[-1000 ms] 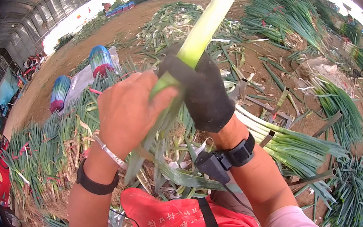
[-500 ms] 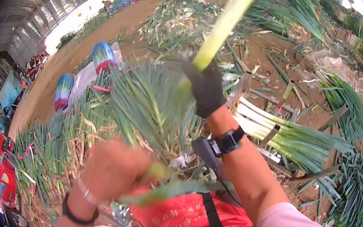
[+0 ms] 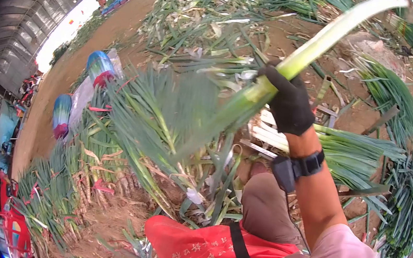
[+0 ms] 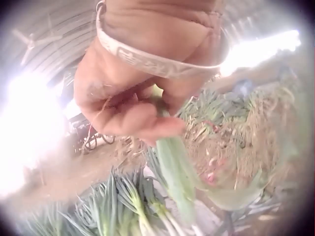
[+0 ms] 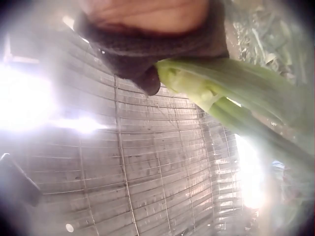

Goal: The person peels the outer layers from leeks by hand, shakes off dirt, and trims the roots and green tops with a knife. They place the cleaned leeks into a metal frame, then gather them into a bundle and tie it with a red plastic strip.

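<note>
My right hand [image 3: 287, 98], in a dark glove, grips a thick leek [image 3: 330, 38] where its pale stalk turns green. The white end points up to the far right, and the blurred green leaves hang down to the left. In the right wrist view the leek's leaf bases [image 5: 197, 86] come out beside the gloved fingers. My left hand [image 4: 133, 105], bare with a bracelet, is outside the head view. In the left wrist view its curled fingers hold a strip of green leek leaf [image 4: 172, 167], which hangs below them.
Unpeeled leeks [image 3: 159, 127] lie in front, with tied bundles [image 3: 58, 187] at the left. Peeled leeks [image 3: 350, 154] rest in a metal rack [image 3: 384, 120] at the right. Behind is a heap of leaf scraps [image 3: 200, 22]. Wrapped bundles [image 3: 100, 66] stand farther left.
My left hand has pulled away from the leek with a leaf strip, down and out of the head view. My right hand has swung the leek to the right, tilting it more.
</note>
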The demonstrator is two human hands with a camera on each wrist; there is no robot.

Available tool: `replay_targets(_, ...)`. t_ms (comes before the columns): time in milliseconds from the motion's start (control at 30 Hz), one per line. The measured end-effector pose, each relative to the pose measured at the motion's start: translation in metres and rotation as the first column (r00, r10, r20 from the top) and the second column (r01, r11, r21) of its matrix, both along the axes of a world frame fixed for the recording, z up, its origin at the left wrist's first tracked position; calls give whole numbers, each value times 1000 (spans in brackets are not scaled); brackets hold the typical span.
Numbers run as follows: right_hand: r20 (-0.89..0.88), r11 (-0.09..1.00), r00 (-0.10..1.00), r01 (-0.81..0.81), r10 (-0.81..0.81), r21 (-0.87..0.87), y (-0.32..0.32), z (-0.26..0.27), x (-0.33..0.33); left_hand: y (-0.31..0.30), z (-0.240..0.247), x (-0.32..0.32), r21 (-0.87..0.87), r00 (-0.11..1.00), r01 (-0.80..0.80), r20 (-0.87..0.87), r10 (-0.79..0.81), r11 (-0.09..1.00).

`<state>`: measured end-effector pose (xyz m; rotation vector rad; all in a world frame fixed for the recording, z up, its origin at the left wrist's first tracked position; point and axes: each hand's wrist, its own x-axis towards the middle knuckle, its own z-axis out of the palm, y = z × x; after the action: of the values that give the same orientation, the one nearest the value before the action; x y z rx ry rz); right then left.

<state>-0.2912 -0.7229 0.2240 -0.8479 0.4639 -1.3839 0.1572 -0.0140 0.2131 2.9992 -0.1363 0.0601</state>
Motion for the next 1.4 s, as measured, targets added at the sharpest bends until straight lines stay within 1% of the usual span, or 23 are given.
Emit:
replay_targets(67,-2,1000,1000,6,-6,-10,1,-8,-5,-42,27,48,-95,978,136,174,-118,986)
replay_targets(133,21,999,1000,-18,19,-35,5,-9,-10,-127,66,103,-159,880,386,359,-311,909)
replay_targets(200,20,999,1000,-9,10,-34,6,-9,-15,-264,125,138,-123,631,703,563,-534,701)
replay_targets(267,-11,998,1000,-17,16,-60,7,-5,-24,-443,204,118,60,179,943,739,-650,328)
replay_targets(300,-2,998,999,-33,33,-51,8,0,-24,-495,223,48,-125,245,967,679,-692,220)
replay_targets(367,12,999,999,-32,32,-3,10,0,-30,-606,261,-95,-515,360,856,546,-756,36)
replay_targets(400,-2,999,1000,8,-8,-46,13,5,-29,-629,253,-148,-562,258,822,513,-819,-92)
replay_targets(467,-154,983,977,129,-148,-130,4,1,-33,-646,195,-235,-701,37,690,286,-958,-182)
replay_targets(500,-67,988,989,127,-133,-89,11,13,-32,-645,153,-253,-168,-224,930,446,-866,-327)
replay_targets(533,-87,980,980,171,-180,-97,21,28,-33,-634,125,-281,17,-307,945,394,-866,-327)
replay_targets(633,-246,848,858,328,-452,-415,24,46,-40,-626,77,-318,119,-302,953,440,-845,-279)
replay_targets(700,-273,582,693,256,-667,-772,17,56,-50,-630,77,-327,-110,-49,989,368,-929,-96)
replay_targets(767,-34,71,297,114,-954,-991,24,82,-79,-639,107,-336,-403,-126,850,469,-874,-338)
replay_targets(800,104,-86,209,93,-972,-992,28,96,-94,-647,121,-337,-466,-234,747,484,-843,-475)
replay_targets(833,187,-177,161,78,-969,-981,32,109,-109,-656,138,-340,-515,-326,615,524,-787,-598)
replay_targets(900,328,-325,51,51,-943,-944,36,138,-140,-657,189,-363,-681,-595,390,328,-734,-620)
replay_targets(967,418,-418,-65,-4,-906,-908,43,172,-162,-666,207,-395,-668,-608,364,357,-709,-649)
replay_targets(1033,449,-441,-170,-84,-877,-893,42,200,-179,-681,207,-411,-654,-619,338,388,-683,-677)
replay_targets(1100,422,-385,-288,-179,-860,-906,33,220,-189,-701,180,-418,-546,-428,370,618,-660,-751)
replay_targets(1133,390,-325,-358,-229,-848,-918,26,226,-193,-710,161,-412,-554,-430,360,615,-661,-750)
replay_targets(1200,281,-114,-530,-325,-800,-939,9,233,-196,-728,117,-386,-395,-400,614,591,-701,-683)
replay_targets(1333,47,343,-753,-354,-656,-870,-33,208,-208,-734,26,-347,-418,-397,766,290,-871,-489)
replay_targets(1400,-92,546,-813,-297,-574,-783,-55,174,-224,-737,-20,-329,-297,-423,828,227,-877,-476)
